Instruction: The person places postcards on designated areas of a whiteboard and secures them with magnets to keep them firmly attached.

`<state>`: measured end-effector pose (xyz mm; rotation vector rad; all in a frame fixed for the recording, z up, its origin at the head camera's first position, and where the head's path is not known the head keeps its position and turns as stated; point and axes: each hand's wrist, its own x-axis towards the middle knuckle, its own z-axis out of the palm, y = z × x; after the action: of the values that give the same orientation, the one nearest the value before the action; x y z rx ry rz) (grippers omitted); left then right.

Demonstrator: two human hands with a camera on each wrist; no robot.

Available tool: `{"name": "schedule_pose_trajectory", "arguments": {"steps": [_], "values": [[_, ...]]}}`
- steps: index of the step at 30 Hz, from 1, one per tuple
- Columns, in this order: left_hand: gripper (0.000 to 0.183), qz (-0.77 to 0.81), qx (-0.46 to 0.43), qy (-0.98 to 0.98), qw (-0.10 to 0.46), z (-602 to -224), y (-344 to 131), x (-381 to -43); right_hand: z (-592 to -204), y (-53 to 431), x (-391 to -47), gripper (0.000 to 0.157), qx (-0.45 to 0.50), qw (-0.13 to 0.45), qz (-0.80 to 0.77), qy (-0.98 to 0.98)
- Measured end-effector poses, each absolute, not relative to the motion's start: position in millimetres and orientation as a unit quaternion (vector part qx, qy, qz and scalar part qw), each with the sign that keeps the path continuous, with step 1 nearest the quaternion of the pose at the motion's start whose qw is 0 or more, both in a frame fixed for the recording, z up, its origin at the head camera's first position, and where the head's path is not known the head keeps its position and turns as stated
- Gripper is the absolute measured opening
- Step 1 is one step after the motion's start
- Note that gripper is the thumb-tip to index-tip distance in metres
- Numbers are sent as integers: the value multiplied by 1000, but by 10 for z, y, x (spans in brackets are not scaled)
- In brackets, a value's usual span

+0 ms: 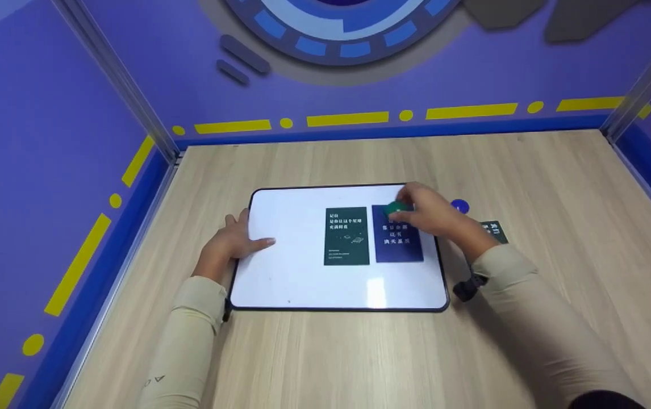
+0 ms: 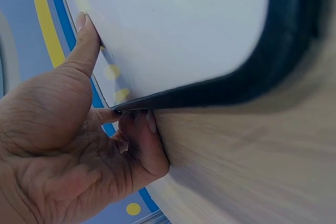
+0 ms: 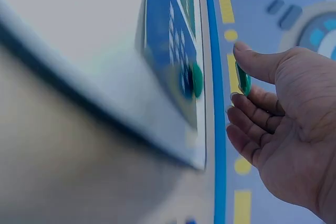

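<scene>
A white magnetic whiteboard (image 1: 291, 238) with a black rim lies on the table. My left hand (image 1: 229, 241) grips its left edge. In the left wrist view its thumb lies over the board's face and its other fingers (image 2: 149, 150) curl at the rim. Two cards lie side by side on the board, a dark green card (image 1: 347, 244) and a dark blue card (image 1: 398, 250). My right hand (image 1: 430, 210) is above the blue card's top, pinching a round green magnet (image 3: 243, 80) between thumb and index finger. Another green magnet (image 3: 197, 80) sits on the blue card in the right wrist view.
A round blue magnet (image 1: 460, 205) lies on the table right of the board. Behind the right forearm, another green card (image 1: 496, 230) is partly hidden. Purple-blue panels with yellow marks (image 1: 348, 119) wall the wooden table (image 1: 348, 358) at the back and sides.
</scene>
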<state>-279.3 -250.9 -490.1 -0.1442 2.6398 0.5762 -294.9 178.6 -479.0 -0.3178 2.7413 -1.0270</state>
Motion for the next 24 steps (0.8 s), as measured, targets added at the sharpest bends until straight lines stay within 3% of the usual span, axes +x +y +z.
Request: {"name": "schedule_pose_trajectory", "arguments": {"steps": [12,24], "values": [[116,205,-44,953,217,-4921,-2532,-2797,-5017,925,-3105,42,-166,121,-341,917],[117,203,-42,955,211,-4908,-2513,-2808,-5041,717,-3186,43,-160,107,-261,946]]}}
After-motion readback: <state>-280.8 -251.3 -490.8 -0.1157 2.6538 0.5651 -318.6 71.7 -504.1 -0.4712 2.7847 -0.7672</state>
